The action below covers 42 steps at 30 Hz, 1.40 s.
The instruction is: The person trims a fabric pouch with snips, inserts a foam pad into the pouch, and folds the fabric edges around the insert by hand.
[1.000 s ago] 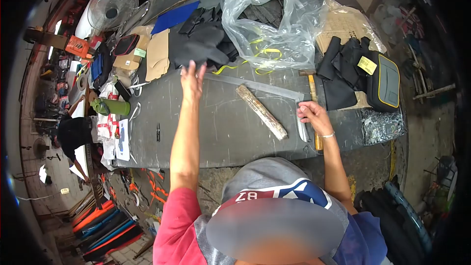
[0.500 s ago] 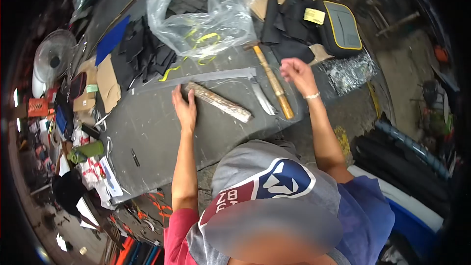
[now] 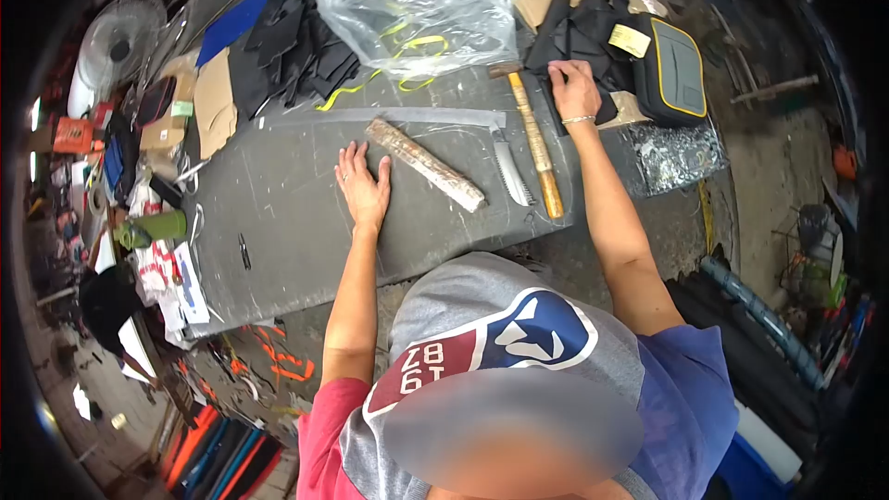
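My left hand [image 3: 364, 187] lies flat on the dark table with its fingers spread, just left of a worn, pale-brown bar [image 3: 426, 164] and apart from it. My right hand [image 3: 576, 93] is at the near edge of a heap of black fabric pieces [image 3: 583, 30]. Its fingers are curled onto a piece of black fabric [image 3: 559, 118], partly hidden under the hand. Left of that hand lies a hammer [image 3: 531, 134] with a wooden handle. Between hammer and bar rests a blade with a serrated-looking edge [image 3: 511, 169]. A long grey ruler-like strip [image 3: 417, 117] lies behind the bar.
A clear plastic bag [image 3: 463, 32] with yellow cord [image 3: 428, 41] sits at the back. Dark fabric strips [image 3: 301, 46] and cardboard [image 3: 217, 106] lie back left. A black-and-grey case [image 3: 674, 69] stands right. A small dark pen-like object [image 3: 244, 252] lies near left.
My right hand has moved onto the black fabric, and a piece of it has shifted nearer. My left hand has moved slightly left, off the bar's end. The camera view has shifted.
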Each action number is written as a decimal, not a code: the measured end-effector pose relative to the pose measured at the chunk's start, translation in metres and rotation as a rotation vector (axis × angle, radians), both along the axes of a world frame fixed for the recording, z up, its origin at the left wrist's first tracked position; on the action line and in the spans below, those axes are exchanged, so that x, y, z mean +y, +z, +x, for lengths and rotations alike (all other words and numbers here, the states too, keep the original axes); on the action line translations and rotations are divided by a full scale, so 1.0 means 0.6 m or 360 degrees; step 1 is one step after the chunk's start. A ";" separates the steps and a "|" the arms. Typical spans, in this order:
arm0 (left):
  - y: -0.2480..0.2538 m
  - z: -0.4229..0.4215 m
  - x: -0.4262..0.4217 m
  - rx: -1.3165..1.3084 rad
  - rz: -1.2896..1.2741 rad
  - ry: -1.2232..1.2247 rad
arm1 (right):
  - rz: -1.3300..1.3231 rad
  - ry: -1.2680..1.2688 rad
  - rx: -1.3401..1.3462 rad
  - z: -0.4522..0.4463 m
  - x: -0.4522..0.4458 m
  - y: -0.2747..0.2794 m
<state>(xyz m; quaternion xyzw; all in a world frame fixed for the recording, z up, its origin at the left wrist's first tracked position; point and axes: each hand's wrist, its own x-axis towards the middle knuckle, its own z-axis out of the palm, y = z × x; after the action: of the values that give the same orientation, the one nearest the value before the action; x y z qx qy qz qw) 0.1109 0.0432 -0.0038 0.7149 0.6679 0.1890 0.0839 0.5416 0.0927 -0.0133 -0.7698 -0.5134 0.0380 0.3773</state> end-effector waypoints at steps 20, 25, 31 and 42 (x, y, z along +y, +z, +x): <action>0.098 -0.170 -0.052 -0.1720 -0.1047 -0.0190 | -0.0232 0.1634 0.0521 -0.617 -0.269 0.173; 0.060 -0.321 -0.091 -0.1782 -0.0978 -0.0311 | -0.0107 0.1440 0.0716 -0.721 -0.301 0.149; 0.093 -0.443 -0.094 -0.1323 -0.0566 -0.0297 | 0.0076 0.0347 0.0654 -0.550 -0.281 0.076; 0.034 -0.564 -0.051 -0.0763 -0.0026 -0.0448 | -0.0827 -0.0260 -0.0616 -0.297 -0.263 0.006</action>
<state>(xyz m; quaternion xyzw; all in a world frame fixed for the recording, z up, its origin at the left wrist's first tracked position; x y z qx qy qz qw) -0.2277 0.0126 0.0167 0.7348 0.5246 0.3340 0.2708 0.3634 -0.0650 -0.0098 -0.8719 -0.4852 -0.0097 0.0656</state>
